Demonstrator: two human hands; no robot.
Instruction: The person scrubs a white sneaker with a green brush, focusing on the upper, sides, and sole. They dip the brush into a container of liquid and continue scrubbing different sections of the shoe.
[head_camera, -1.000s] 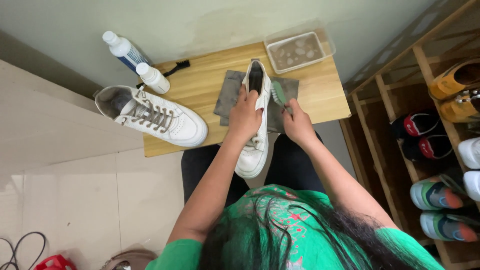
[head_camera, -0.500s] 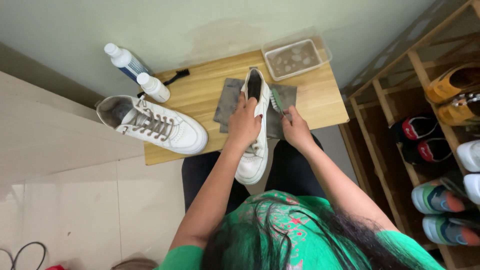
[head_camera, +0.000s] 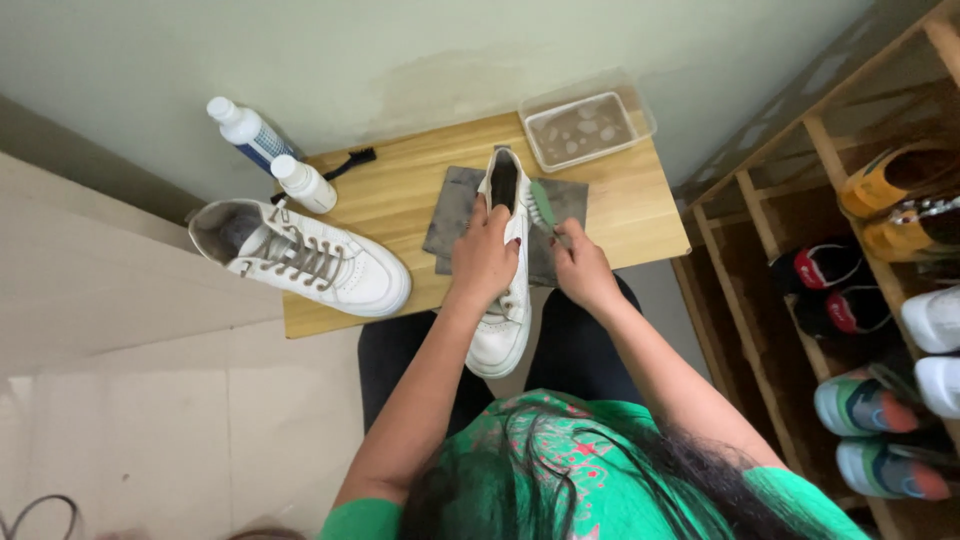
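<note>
The step in hand looks like scrubbing the side of a white sneaker (head_camera: 503, 300). The left hand (head_camera: 484, 258) is wrapped around the shoe's middle, its grip closed over the upper, steadying it with the heel end resting on a grey cloth (head_camera: 452, 215) on the wooden counter (head_camera: 620, 215) and the toe pointing back toward the person's lap. The right hand (head_camera: 582, 268) has its grip closed on the handle of a small green brush (head_camera: 541, 203), whose bristle head lies against the sneaker's right side near the heel opening. By my judgement, the next stroke calls for a firm hold with the left hand so the shoe does not roll, and short passes of the brush along the side wall.

On the counter's left part lies a second white sneaker (head_camera: 300, 258), laced, on its side and well apart from the first. Behind it, at the wall, stand two bottles: a taller blue-and-white bottle (head_camera: 246, 131) with a white cap and a label band, and a shorter white bottle (head_camera: 303, 183) just beside it. A small black brush (head_camera: 352, 163) lies near them. At the counter's far right corner sits a clear rectangular plastic tub (head_camera: 637, 121) holding cloudy water. To the right stands a wooden shoe rack (head_camera: 760, 215) with several pairs.
</note>
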